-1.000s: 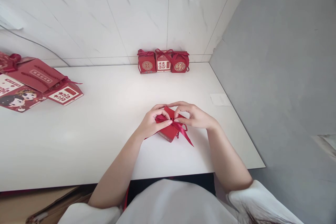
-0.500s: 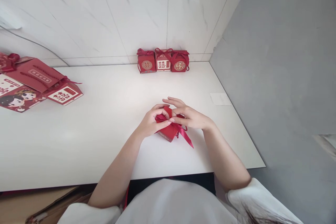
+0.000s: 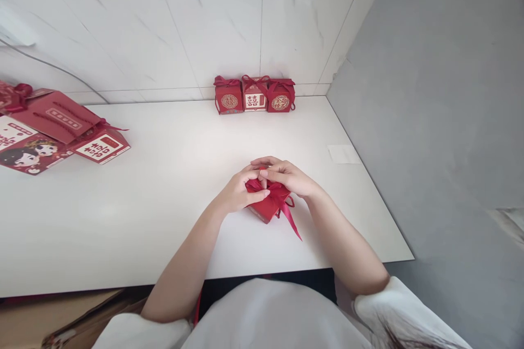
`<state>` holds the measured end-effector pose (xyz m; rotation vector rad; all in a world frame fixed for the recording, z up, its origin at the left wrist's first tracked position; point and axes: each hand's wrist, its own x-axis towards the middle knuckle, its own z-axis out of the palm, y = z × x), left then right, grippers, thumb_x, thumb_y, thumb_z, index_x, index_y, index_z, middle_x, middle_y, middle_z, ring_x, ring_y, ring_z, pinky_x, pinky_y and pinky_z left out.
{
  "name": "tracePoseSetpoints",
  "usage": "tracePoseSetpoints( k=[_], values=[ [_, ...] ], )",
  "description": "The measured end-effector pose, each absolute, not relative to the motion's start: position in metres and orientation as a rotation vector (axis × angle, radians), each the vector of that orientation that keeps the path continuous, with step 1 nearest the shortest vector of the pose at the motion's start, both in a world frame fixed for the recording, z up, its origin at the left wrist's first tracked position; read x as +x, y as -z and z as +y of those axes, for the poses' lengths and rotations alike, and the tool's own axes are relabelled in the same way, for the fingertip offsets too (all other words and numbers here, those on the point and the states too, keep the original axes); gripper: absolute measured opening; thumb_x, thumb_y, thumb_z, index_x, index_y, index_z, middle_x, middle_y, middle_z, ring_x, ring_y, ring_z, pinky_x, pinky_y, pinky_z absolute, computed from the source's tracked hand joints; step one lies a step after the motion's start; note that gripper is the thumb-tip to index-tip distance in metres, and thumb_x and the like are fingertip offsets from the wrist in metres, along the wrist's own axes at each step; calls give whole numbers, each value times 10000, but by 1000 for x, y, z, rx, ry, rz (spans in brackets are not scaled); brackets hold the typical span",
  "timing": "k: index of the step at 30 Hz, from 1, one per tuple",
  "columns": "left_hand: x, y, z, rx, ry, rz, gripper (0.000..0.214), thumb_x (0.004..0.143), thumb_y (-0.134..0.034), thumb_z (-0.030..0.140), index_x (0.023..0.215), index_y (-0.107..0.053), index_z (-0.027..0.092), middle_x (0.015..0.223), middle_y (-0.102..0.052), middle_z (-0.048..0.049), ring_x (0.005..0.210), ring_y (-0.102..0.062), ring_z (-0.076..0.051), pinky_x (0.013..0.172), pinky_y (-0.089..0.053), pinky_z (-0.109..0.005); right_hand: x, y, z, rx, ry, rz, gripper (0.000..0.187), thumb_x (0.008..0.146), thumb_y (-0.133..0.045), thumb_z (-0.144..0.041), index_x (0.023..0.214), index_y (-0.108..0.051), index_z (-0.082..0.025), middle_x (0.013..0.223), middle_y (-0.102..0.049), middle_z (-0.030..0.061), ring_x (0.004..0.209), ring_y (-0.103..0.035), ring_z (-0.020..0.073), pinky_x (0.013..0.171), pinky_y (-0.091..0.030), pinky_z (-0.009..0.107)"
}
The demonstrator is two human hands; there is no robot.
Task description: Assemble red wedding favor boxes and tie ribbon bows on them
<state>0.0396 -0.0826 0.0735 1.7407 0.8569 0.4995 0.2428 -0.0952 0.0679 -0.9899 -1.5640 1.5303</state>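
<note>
A small red gift box (image 3: 265,209) stands on the white table (image 3: 164,185) near its front edge, with a red ribbon (image 3: 286,212) on top. One ribbon tail trails toward me on the right. My left hand (image 3: 239,192) pinches the ribbon at the box's top left, fingers closed. My right hand (image 3: 289,177) lies over the far side of the box, fingers curled together on the ribbon. Both hands meet above the box and hide most of its top.
Three finished red boxes with bows (image 3: 254,95) stand in a row against the marble wall at the back. Flat red boxes and cartons (image 3: 57,128) lie at the far left. A small white paper slip (image 3: 343,154) rests near the right table edge by the grey wall.
My right hand's fingers, spread half a second ago, have closed down onto the ribbon beside the left hand. The ribbon tail has swung slightly toward me.
</note>
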Motion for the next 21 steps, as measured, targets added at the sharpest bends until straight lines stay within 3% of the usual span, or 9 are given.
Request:
tracePoseSetpoints(
  k=[6,11,16,21],
  values=[
    [36,-71,-80,1699,-554,799,155,809,-689,327,798,-618,190,1303,-556,-73,1160,-578,-263,945,-495,-395,267,-72,-95,-845,-1568,-1808,214,846,-718,-461,837,-746,-249,1542,-424,22,1477,-320,277,1186,-296,457],
    [36,-70,-79,1731,-534,818,192,814,-691,374,811,-618,197,1327,-533,-78,1177,-567,-267,949,-489,-399,262,-66,-95,-769,-1579,-1702,315,916,-627,-466,737,-677,-212,1465,-499,37,1392,-442,257,1170,-324,458],
    [37,-73,-81,1777,-509,844,166,804,-686,348,794,-607,202,1221,-564,-73,1202,-543,-274,972,-471,-402,249,-55,-92,-718,-1707,-1520,326,920,-589,-528,898,-741,-241,1393,-522,32,1302,-507,228,1118,-415,387],
    [38,-75,-82,1764,-532,824,138,808,-673,306,788,-588,200,1184,-557,-66,1149,-562,-252,941,-479,-381,248,-55,-91,-771,-1661,-1524,314,907,-618,-510,839,-737,-228,1336,-549,41,1224,-563,231,1086,-440,396]
  ],
)
